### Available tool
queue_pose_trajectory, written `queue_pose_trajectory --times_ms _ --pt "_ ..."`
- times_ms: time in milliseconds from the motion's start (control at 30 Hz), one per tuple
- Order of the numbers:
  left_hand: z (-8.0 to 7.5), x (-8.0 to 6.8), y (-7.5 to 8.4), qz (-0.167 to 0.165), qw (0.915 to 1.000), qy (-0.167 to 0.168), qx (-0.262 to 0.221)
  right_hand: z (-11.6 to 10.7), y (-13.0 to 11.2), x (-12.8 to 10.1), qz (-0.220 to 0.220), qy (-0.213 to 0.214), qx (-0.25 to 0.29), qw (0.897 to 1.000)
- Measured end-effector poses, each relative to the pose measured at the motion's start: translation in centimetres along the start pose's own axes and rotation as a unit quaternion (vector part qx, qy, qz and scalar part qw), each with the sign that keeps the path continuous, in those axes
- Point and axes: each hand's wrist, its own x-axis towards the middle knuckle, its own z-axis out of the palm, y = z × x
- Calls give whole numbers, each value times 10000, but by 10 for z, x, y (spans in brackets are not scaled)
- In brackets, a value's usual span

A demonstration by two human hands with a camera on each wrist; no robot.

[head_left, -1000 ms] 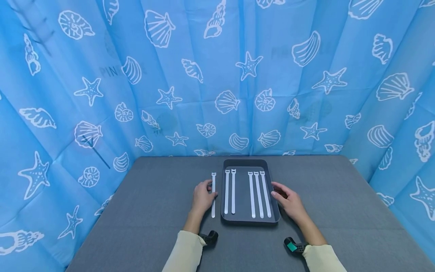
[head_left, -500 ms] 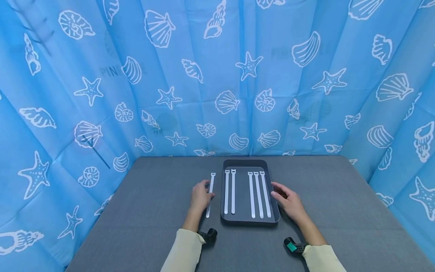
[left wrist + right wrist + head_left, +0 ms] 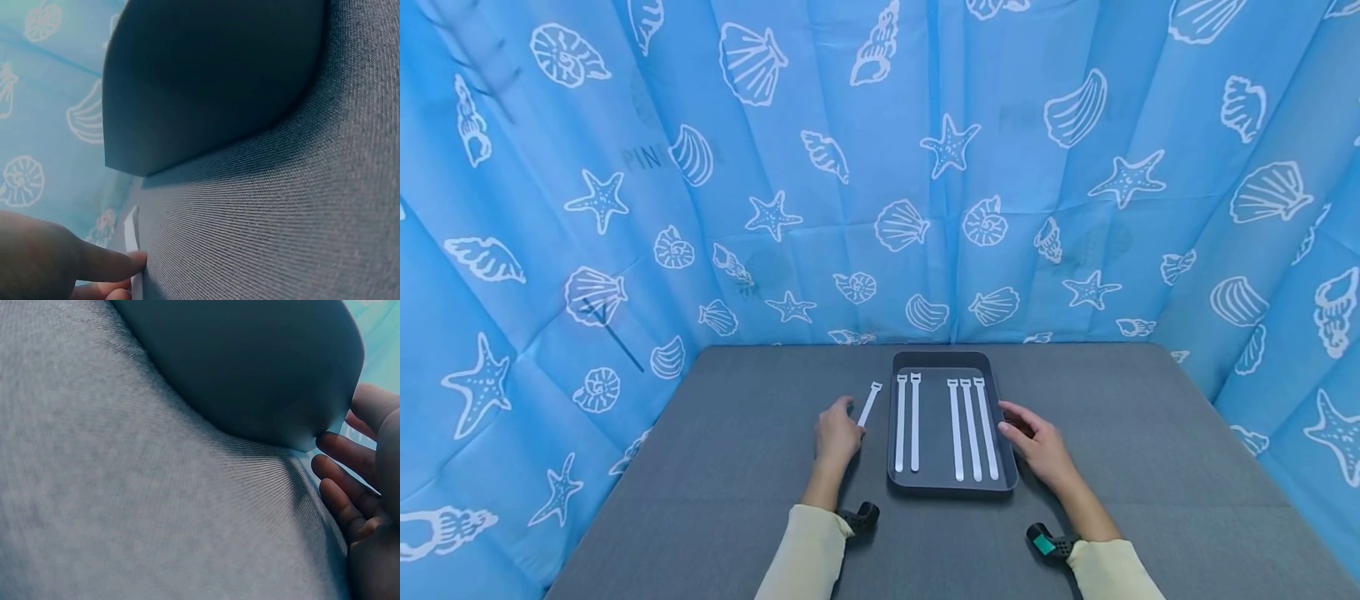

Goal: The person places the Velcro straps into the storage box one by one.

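In the head view my left hand (image 3: 837, 433) pinches a white strap-style cable tie (image 3: 869, 403) just left of a dark grey tray (image 3: 951, 485). The cable tie slants, its slotted head toward the upper right, while its lower part is hidden by the hand. Up close in the left wrist view, thumb and finger grip the white tie (image 3: 131, 231) near the table surface. Against the tray's right side rests my right hand (image 3: 1037, 446), fingers loosely bent and fingertips at the outer wall. Inside the tray lie several matching cable ties (image 3: 957, 429), two at left and three at right.
The tray sits on a grey cloth-covered table (image 3: 737, 500), toward its far edge. Behind and on both sides hangs a blue curtain (image 3: 880, 275) with white shell prints. Black wrist cameras (image 3: 867, 518) are strapped to both forearms.
The cable tie at my left hand has turned from nearly straight to slanted, and its lower end is now out of sight. My left hand has shifted slightly left; the right hand stays put.
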Motion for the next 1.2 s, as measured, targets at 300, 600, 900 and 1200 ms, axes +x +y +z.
queue_pose_trajectory --times_ms 300,600,900,1200 --pt "-5 0 -5 184 9994 -263 -137 -1 1 1 -41 -5 33 10000" --pt "-10 3 -11 863 9918 -858 -380 -1 -1 1 83 -63 2 9999" --pt "-13 5 -20 1007 9815 -1392 -844 0 0 1 57 -56 -31 10000" --pt "-16 4 -25 947 9754 -1426 -1387 -1 -1 0 78 -76 20 9999"
